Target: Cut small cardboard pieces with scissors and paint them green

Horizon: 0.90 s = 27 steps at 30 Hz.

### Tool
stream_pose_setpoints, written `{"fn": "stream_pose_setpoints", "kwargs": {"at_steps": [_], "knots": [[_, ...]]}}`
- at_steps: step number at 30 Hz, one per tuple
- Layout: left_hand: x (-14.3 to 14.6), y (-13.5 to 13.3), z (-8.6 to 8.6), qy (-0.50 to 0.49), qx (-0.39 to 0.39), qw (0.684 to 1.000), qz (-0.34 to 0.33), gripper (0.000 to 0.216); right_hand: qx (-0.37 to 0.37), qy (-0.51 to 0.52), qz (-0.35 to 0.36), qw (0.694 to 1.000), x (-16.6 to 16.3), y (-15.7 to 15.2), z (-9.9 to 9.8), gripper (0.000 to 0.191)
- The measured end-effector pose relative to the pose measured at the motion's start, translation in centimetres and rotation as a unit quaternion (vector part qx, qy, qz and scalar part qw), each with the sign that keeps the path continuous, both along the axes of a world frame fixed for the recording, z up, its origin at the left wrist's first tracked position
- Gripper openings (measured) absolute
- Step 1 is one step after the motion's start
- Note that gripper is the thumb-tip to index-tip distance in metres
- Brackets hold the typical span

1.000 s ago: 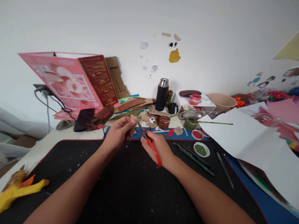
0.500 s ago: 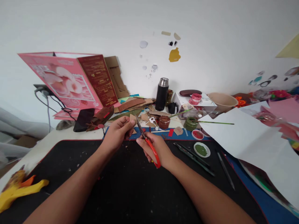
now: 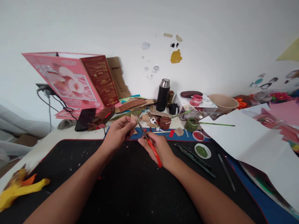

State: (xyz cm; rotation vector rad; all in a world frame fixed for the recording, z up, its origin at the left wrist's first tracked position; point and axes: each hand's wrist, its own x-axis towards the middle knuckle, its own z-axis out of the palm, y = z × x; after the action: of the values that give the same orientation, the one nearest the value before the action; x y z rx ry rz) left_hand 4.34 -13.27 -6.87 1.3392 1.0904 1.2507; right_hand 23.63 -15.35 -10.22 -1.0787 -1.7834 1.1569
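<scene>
My right hand (image 3: 157, 148) is closed around red-handled scissors (image 3: 149, 142), whose blades point up and left toward my other hand. My left hand (image 3: 119, 132) pinches a small tan cardboard piece (image 3: 134, 119) between thumb and fingers, right beside the scissor blades. Both hands hover over the far edge of a black mat (image 3: 130, 186).
A yellow glue gun (image 3: 21, 190) lies at the left. Green paint dish (image 3: 202, 151), red paint dish (image 3: 198, 136), jars (image 3: 165, 122) and dark pens (image 3: 193, 157) sit right of my hands. A large white sheet (image 3: 252, 140) covers the right. A black flask (image 3: 163, 95), pink box (image 3: 70, 79) and cardboard scraps stand behind.
The scissors and my right hand shifted slightly while my left hand kept holding the cardboard piece. The view moved a little to the left.
</scene>
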Motion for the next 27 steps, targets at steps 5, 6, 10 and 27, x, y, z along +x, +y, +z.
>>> {"fn": "stream_pose_setpoints", "kwargs": {"at_steps": [5,6,10,27], "knots": [[0.2,0.0,0.1,0.0,0.008,1.0,-0.006,0.039,0.024,-0.015,-0.005,1.0,-0.2,-0.1,-0.1,0.033],[0.3,0.0,0.0,-0.001,0.009,1.0,-0.007,0.039,0.021,-0.015,-0.005,1.0,-0.2,-0.1,-0.2,0.033],[0.4,0.1,-0.1,-0.002,0.011,1.0,-0.001,0.038,0.036,-0.032,-0.015,0.999,-0.3,0.0,-0.4,0.034],[-0.7,0.7,0.0,-0.013,-0.013,0.999,-0.033,0.041,0.018,-0.038,-0.004,0.999,-0.4,0.0,-0.5,0.028]]}}
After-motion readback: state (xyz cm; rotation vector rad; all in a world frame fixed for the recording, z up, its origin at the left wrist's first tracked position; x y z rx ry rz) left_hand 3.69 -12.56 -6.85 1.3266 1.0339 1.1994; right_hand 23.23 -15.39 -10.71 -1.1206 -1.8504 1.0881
